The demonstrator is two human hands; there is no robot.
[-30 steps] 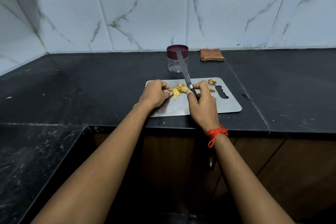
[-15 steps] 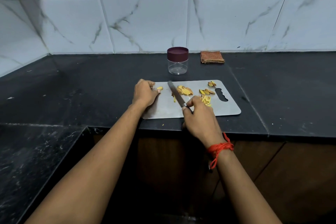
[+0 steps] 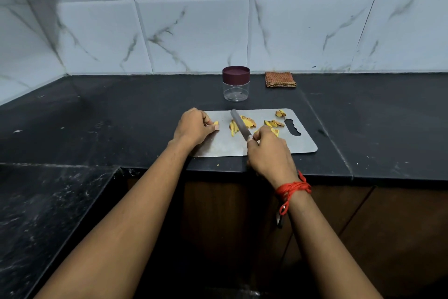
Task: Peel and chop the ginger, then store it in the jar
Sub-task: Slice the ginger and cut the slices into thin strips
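Note:
A steel chopping board lies on the black counter. Yellow ginger strips and slices lie at its middle, with peel scraps and another scrap near the handle hole. My left hand rests on the board's left end and pinches a small ginger piece. My right hand grips a knife, its blade lying low across the strips and pointing up-left. Behind the board stands a clear jar with a maroon lid on.
A folded brown cloth lies against the tiled wall, right of the jar. The counter edge runs just below the board. A lower dark slab sits at the left front.
The knife has swung from pointing up toward the jar down to a low slant over the strips. My left hand slid left off the ginger pile, taking one small piece.

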